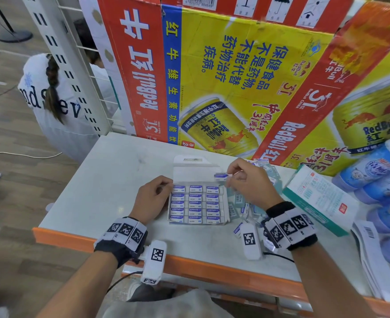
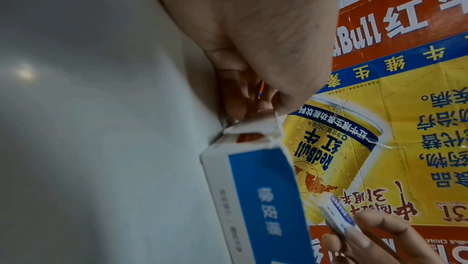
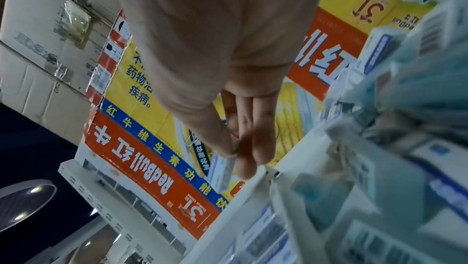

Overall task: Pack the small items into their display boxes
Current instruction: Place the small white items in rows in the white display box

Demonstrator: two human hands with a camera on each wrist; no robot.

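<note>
Your right hand point(image 1: 247, 180) is pinching one eraser point(image 1: 221, 176) between thumb and fingertips, grip clamped on its right end, holding it in the air above the upper right corner of the display box point(image 1: 225, 204). The eraser's long axis is running left-right in the head view, free end pointing left toward the box's raised lid flap, roughly parallel to the rows already packed. The box is lying just below and left of that grip, centre frame on the bench point(image 1: 111, 175), and looking nearly full; I can't tell which slot is open. Your left hand point(image 1: 152, 198) is nearer the box, fingers curled on its left wall, steadying it. Loose erasers point(image 1: 240, 229) are piled right of the box, under your right wrist.
</note>
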